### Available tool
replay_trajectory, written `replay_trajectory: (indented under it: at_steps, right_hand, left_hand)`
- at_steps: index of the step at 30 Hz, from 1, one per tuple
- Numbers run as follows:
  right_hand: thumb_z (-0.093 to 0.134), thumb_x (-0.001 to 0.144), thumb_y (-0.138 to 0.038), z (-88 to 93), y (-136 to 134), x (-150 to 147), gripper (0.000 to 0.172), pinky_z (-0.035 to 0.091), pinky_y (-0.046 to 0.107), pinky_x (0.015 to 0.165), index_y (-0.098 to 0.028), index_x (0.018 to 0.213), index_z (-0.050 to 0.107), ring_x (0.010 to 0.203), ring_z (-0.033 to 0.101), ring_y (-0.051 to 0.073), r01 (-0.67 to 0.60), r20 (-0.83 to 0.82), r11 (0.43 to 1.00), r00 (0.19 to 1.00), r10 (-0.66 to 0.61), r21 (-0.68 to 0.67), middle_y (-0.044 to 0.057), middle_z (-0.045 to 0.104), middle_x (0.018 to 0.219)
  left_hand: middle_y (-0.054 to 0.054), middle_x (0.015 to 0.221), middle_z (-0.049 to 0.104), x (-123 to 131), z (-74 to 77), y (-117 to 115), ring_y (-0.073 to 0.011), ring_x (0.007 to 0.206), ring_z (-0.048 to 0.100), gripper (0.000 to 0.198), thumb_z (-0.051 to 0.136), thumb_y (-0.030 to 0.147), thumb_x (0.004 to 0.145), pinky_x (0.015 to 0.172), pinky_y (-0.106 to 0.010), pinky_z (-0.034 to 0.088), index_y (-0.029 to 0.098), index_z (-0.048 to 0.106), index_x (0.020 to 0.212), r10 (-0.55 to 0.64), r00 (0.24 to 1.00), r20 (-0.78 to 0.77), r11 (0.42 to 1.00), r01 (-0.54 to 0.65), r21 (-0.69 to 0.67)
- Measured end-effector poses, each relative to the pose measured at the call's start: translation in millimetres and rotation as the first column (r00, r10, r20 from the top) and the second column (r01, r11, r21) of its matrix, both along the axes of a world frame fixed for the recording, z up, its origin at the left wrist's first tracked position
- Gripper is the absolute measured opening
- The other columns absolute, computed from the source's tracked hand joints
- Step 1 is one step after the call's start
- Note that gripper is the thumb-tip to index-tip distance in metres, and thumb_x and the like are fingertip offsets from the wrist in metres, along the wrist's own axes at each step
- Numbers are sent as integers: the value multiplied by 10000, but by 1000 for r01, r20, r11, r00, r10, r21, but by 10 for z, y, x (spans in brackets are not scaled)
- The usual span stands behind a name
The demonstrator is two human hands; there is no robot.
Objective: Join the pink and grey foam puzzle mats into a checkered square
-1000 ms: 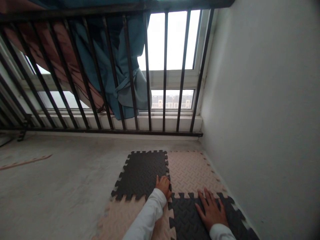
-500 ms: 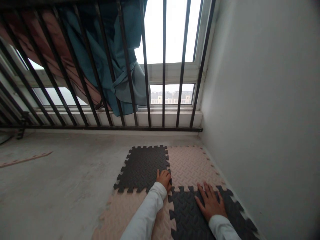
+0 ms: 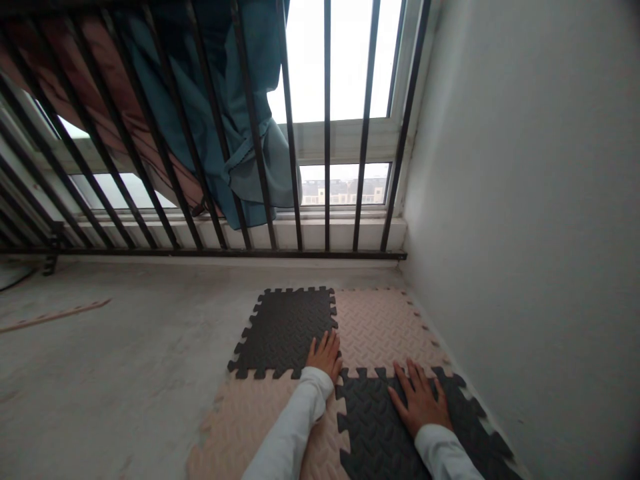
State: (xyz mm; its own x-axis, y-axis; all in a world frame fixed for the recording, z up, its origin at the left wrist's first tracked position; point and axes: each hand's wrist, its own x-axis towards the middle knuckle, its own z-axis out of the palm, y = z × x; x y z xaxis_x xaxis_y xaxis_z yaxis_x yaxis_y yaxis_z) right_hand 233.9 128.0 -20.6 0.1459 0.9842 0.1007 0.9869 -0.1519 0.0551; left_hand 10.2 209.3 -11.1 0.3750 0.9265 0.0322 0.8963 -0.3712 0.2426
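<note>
Four interlocking foam mat tiles lie on the floor in a checkered layout, so several join here. My left hand rests flat with fingers stretched on the lower right corner of the far dark grey tile, by its seam with the far pink tile. My right hand lies spread on the near dark grey tile, its fingertips at the seam with the far pink tile. A near pink tile sits partly under my left sleeve. Neither hand holds anything.
A white wall runs along the right of the tiles. Beyond them stands a black metal railing, with teal and pink cloth hanging behind it before a window. A thin pink strip lies on the concrete floor at left.
My left hand has gone from curled fingers at the tile corner to fingers stretched flat over it. My right hand stays almost in place.
</note>
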Motion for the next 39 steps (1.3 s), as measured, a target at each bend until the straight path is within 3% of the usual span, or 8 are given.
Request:
replay_trajectory:
  at_steps: [7, 10, 13, 16, 20, 23, 26, 39]
  right_hand:
    - [257, 768, -556, 18, 4, -14, 566, 121, 502, 1003, -322, 1282, 300, 1263, 224, 216, 5, -1, 1000, 1000, -5, -23, 38, 263, 1388]
    - [269, 766, -551, 45, 1, -30, 563, 125, 497, 1005, -325, 1280, 301, 1266, 216, 211, 19, -7, 999, 1000, -19, -37, 32, 260, 1389]
    - [262, 770, -555, 42, -8, -32, 556, 119, 486, 1013, -326, 1275, 313, 1263, 226, 208, 17, -2, 1000, 1000, -17, 12, 32, 286, 1378]
    - [249, 769, -568, 17, -18, -19, 561, 118, 494, 1012, -329, 1272, 319, 1260, 234, 215, -2, 0, 999, 1000, 2, 36, 36, 293, 1375]
    - [237, 773, -566, 42, -45, -25, 560, 115, 506, 1008, -327, 1273, 315, 1258, 238, 216, -9, 3, 1000, 1000, 9, 22, 39, 285, 1378]
    - [239, 782, -548, 102, -64, -48, 553, 110, 492, 1015, -313, 1276, 317, 1258, 238, 212, -5, 14, 1000, 1000, 5, 28, 44, 283, 1378]
    - [247, 777, -550, 132, -67, -59, 557, 118, 490, 1014, -315, 1279, 306, 1263, 227, 205, 2, 15, 1000, 1000, -2, -14, 37, 270, 1381]
    - [232, 778, -554, 128, -61, -44, 567, 114, 501, 1012, -319, 1293, 270, 1274, 195, 202, 4, -20, 998, 1000, -5, -66, 29, 225, 1396]
  left_hand:
    - [25, 1383, 275, 185, 187, -12, -195, 1269, 198, 512, 255, 396, 800, 1032, -495, 153, 238, 319, 1283, 105, 994, -19, 992, -106, -72]
    - [-31, 1283, 443, 315, 411, 195, -218, 1177, 357, 470, 279, 407, 796, 994, -475, 255, 215, 462, 1183, 185, 981, -54, 982, -187, -31]
    - [-67, 1359, 327, 386, 524, 514, -195, 1237, 274, 522, 243, 391, 819, 1034, -412, 208, 158, 332, 1277, 212, 977, -32, 969, -206, 133]
    - [-70, 1423, 136, 371, 396, 739, -186, 1298, 95, 585, 231, 401, 823, 1059, -394, 138, 111, 187, 1330, 193, 981, -9, 959, -187, 213]
    - [-88, 1378, 280, 275, 192, 850, -196, 1265, 219, 567, 264, 412, 811, 1044, -404, 181, 96, 315, 1279, 134, 991, -24, 989, -132, 73]
    - [-65, 1327, 381, 217, 277, 1002, -162, 1227, 299, 491, 226, 368, 831, 1050, -370, 170, 144, 391, 1237, 114, 993, -11, 989, -113, 92]
    - [-65, 1396, 247, 226, 373, 1218, -162, 1290, 132, 525, 176, 368, 845, 1060, -376, 118, 135, 247, 1311, 184, 983, 5, 963, -182, 198]
    - [-48, 1419, 151, 295, 118, 1343, -162, 1295, 111, 559, 199, 417, 825, 1055, -416, 112, 152, 239, 1315, 75, 992, -97, 997, -75, 2]
